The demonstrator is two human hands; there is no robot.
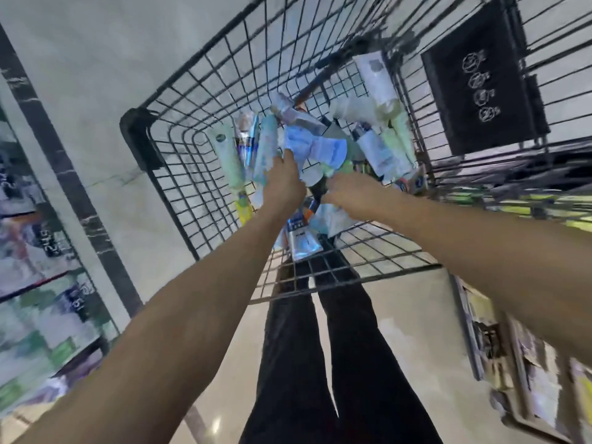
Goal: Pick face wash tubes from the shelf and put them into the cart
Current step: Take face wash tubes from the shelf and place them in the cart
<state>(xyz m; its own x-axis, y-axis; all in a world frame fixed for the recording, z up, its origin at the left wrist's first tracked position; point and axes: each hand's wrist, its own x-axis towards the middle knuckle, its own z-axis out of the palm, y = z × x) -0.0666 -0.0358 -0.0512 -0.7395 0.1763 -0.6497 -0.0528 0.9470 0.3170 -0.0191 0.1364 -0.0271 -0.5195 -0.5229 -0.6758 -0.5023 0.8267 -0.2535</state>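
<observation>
The black wire cart (pixel 166 200) fills the middle of the view, and both my arms reach down into it. Several face wash tubes lie in a heap on its floor: pale green (pixel 226 155), silver-blue (pixel 301 241), white (pixel 381 152). My left hand (pixel 285 184) is at a bundle of light blue tubes (pixel 317 149), and its fingertips seem to grip their near end. My right hand (pixel 349 195) hovers just right of it over the pile, fingers bent downward beside green caps (pixel 336 168). Blur hides whether it holds anything.
A black sign panel (pixel 480 91) hangs on the cart's right side. Blurred store shelves (pixel 35 283) with products stand at the left, and more racks (pixel 525 373) at the lower right. My legs in dark trousers (pixel 320 363) stand on a pale tiled floor below the cart.
</observation>
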